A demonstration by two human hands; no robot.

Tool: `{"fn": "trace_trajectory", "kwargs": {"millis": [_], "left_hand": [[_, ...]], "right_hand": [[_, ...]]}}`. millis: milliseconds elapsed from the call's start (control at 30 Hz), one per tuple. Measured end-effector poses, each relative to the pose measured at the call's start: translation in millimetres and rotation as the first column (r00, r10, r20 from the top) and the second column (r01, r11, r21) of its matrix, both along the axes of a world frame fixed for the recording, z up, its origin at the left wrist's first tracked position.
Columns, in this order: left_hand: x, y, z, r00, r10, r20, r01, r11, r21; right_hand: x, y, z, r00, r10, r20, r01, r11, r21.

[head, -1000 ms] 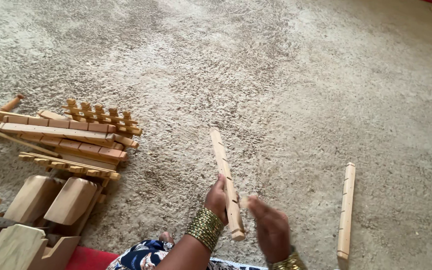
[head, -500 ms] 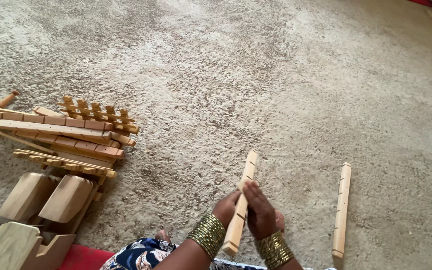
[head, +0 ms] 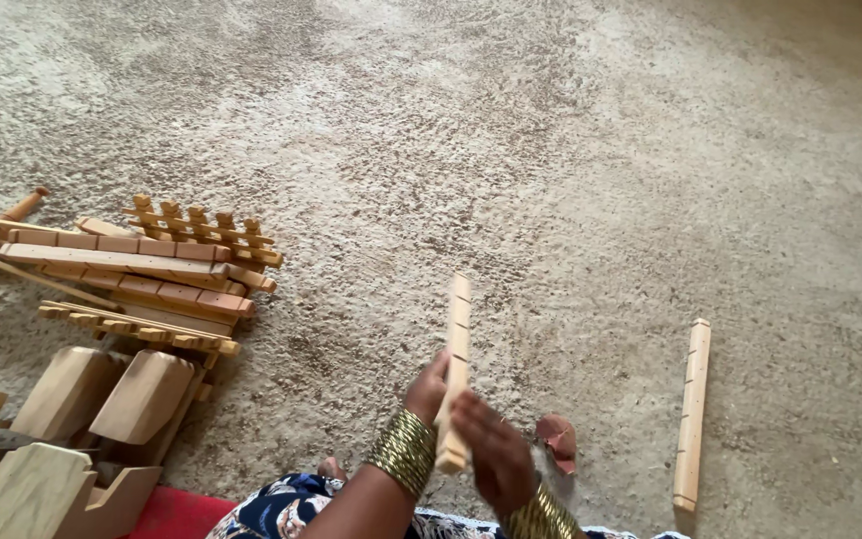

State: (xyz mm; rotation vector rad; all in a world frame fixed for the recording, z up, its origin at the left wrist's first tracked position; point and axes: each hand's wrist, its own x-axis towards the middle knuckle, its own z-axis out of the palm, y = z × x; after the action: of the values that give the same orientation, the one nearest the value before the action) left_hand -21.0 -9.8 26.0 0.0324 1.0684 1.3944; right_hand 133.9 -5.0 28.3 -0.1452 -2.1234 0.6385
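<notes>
On the carpet (head: 571, 180), a pile of wooden parts (head: 142, 269) lies far left. The left hand (head: 427, 387) grips a notched wooden stick (head: 455, 369) held nearly upright; the right hand (head: 491, 451) closes on its lower end. Both seem to be turning it for inspection, which calls for a firm hold. A second stick (head: 691, 414) lies to the right.

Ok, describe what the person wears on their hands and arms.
Both hands are bare, with no gloves or sleeves showing. The left wrist carries a wide stack of gold bangles, ribbed and shiny, covering a good stretch of the forearm. The right wrist has a similar gold bangle stack, partly cut off by the picture's lower edge. No rings can be made out on the left hand or right hand.
</notes>
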Motion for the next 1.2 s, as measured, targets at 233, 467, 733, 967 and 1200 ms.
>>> {"fn": "trace_trajectory", "kwargs": {"millis": [233,467,733,967,1200], "left_hand": [[41.1,-12.6,11.8,0.890,-0.401,-0.217,0.398,0.915,-0.056],[13.2,-4.2,1.1,0.998,-0.029,-0.063,0.030,0.999,0.010],[-11.9,-2.5,6.9,0.990,0.086,-0.112,-0.085,0.996,0.017],[28.2,-9.4,17.8,0.992,-0.126,-0.010,0.126,0.991,0.051],[13.0,-3.0,26.2,0.988,-0.113,0.100,0.105,0.991,0.084]], "right_hand": [[23.5,67.9,-28.6,0.857,-0.469,0.214,0.463,0.883,0.078],[-8.5,11.7,-4.6,0.989,-0.143,-0.048,0.144,0.989,0.019],[-1.0,-26.0,7.5,0.999,0.045,0.005,-0.045,0.991,-0.123],[6.7,50.3,-12.2,0.971,-0.227,0.067,0.223,0.972,0.073],[-2.3,26.8,2.5,0.979,-0.203,0.038,0.191,0.960,0.206]]}}
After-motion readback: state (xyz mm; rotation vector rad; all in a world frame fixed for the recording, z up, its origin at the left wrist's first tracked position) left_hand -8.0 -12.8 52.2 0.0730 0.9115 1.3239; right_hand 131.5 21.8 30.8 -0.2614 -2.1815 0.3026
